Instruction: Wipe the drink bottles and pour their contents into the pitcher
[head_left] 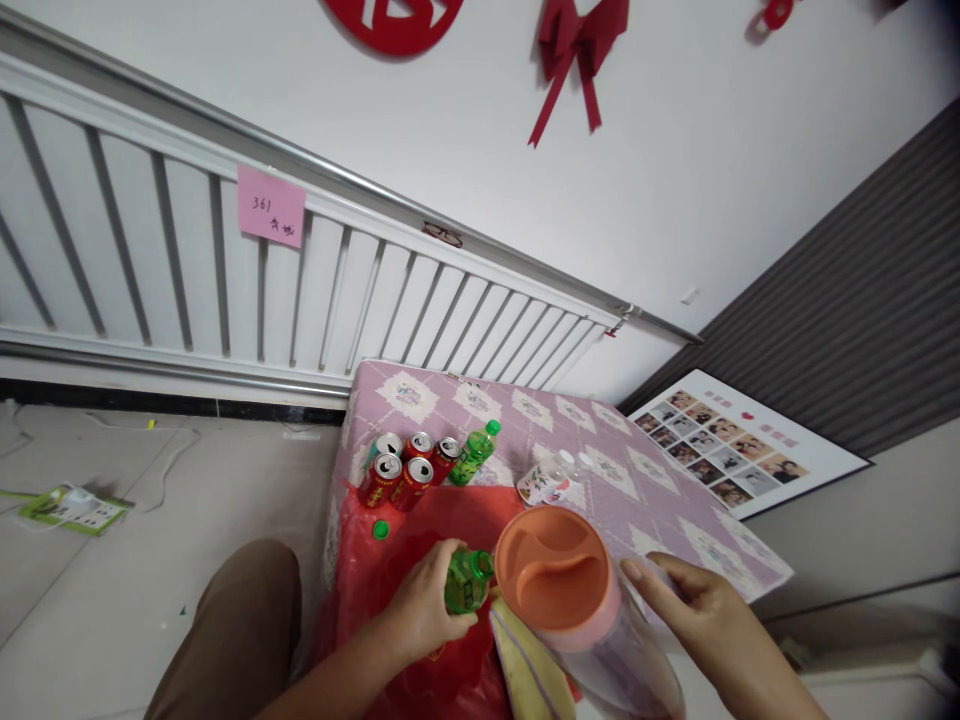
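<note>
My left hand [426,604] is closed around a small green bottle [466,580], tipped with its mouth against the rim of a clear pitcher with an orange lid [553,568]. My right hand [696,598] wraps the pitcher's side near the handle. A loose green cap [381,529] lies on the red plastic bag [420,530] beside my left hand.
Several red cans [409,470] stand in a cluster on the low table with its pink patterned cloth [645,480]. A second green bottle [474,452] and a clear labelled bottle [551,478] stand behind the pitcher. A photo board [739,440] leans at right; a radiator [225,280] lines the wall.
</note>
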